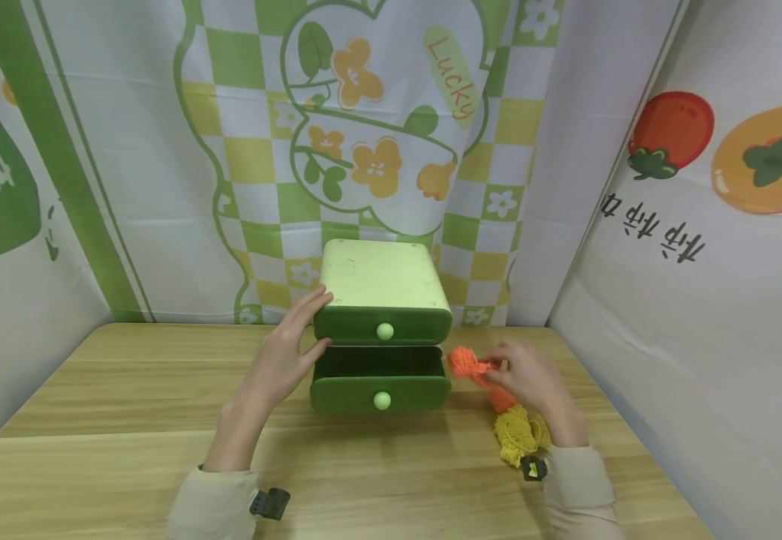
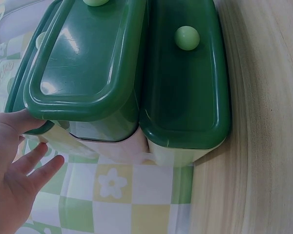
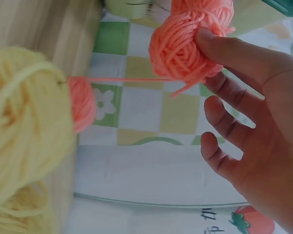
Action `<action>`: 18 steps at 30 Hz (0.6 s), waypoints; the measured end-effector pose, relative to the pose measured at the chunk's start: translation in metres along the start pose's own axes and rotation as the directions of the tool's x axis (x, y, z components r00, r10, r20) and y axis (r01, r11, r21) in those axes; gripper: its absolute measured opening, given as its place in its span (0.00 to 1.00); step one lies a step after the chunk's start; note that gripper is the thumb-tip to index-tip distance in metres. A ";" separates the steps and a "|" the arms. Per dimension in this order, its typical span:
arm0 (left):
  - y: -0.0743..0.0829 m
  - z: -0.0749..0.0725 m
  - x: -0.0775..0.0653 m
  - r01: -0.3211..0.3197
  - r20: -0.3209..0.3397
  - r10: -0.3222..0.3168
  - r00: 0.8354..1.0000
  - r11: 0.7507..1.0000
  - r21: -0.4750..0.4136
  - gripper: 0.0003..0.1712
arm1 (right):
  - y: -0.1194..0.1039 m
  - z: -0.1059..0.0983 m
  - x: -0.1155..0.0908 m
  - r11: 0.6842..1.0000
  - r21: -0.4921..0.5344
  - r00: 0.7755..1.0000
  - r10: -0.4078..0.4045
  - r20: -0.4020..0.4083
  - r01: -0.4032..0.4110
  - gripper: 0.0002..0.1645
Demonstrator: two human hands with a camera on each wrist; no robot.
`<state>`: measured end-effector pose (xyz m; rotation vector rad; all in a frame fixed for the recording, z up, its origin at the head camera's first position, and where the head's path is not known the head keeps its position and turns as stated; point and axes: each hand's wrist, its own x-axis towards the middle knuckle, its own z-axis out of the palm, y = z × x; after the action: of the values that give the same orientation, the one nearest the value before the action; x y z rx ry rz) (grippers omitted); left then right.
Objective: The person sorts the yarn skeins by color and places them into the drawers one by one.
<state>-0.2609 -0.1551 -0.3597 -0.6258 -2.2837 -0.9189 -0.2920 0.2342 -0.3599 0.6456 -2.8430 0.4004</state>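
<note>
A small cabinet (image 1: 384,274) with a pale green top and dark green drawers stands on the table. Its middle drawer (image 2: 83,63) is pulled out, while the top drawer (image 1: 350,325) and bottom drawer (image 2: 183,87) sit closed. My left hand (image 1: 286,360) rests at the cabinet's left side, fingers extended and thumb by the drawer fronts. Just right of the pulled-out drawer, my right hand (image 1: 522,375) pinches an orange yarn bundle (image 3: 185,46) between thumb and index finger. The other fingers are loosely bent. A strand runs from it to a second orange yarn ball (image 3: 82,104).
Yellow yarn (image 1: 518,435) lies on the wooden table (image 1: 391,480) near my right wrist, beside the second orange ball. A checkered curtain (image 1: 256,150) hangs close behind the cabinet. White printed curtains (image 1: 702,300) border the table on both sides.
</note>
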 end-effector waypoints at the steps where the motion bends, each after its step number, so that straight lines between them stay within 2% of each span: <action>1: 0.000 0.000 0.000 0.001 0.001 -0.001 1.000 1.000 0.000 0.43 | -0.002 -0.002 0.000 1.000 -0.006 1.000 -0.008 -0.012 0.008 0.15; 12: 0.000 0.000 0.000 -0.005 -0.001 0.005 1.000 1.000 -0.002 0.42 | -0.015 -0.012 -0.003 0.994 -0.042 0.978 -0.104 -0.183 0.098 0.12; 18: 0.000 0.000 0.000 -0.012 -0.006 0.012 1.000 1.000 -0.002 0.43 | -0.017 -0.014 -0.003 0.986 -0.050 0.948 -0.166 -0.272 0.159 0.13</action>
<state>-0.2610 -0.1549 -0.3597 -0.6368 -2.2718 -0.9159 -0.2799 0.2244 -0.3438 0.7486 -2.5069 0.3885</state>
